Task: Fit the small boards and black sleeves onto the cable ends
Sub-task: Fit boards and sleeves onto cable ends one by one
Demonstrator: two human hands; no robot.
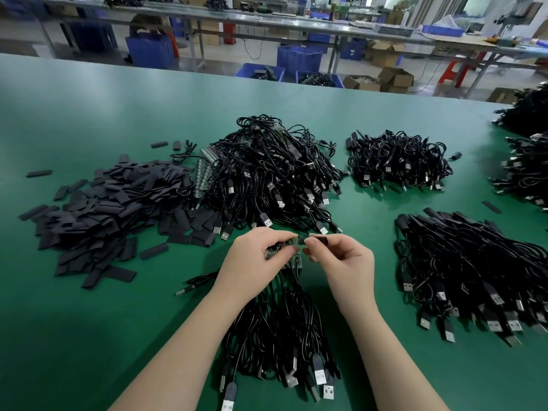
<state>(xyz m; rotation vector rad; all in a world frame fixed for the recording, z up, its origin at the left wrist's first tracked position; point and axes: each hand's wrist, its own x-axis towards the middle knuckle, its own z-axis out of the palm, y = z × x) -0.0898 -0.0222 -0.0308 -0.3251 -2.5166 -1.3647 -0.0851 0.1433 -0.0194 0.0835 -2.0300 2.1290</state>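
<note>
My left hand point(255, 256) grips a bunch of small green boards point(286, 250) joined to black cables point(281, 327) that hang down toward me. One board end point(292, 241) sticks out between its thumb and forefinger. My right hand point(341, 259) pinches a black sleeve point(320, 240) right at that board end; its mouth touches the tip. A heap of flat black sleeves point(100, 215) lies to the left on the green table point(89, 321).
A big tangle of USB cables point(272, 173) with strips of boards point(204, 173) sits behind my hands. More cable piles lie at centre right point(397, 161), right point(474, 262) and far right point(527, 167). Benches and blue crates point(299, 57) stand beyond the table.
</note>
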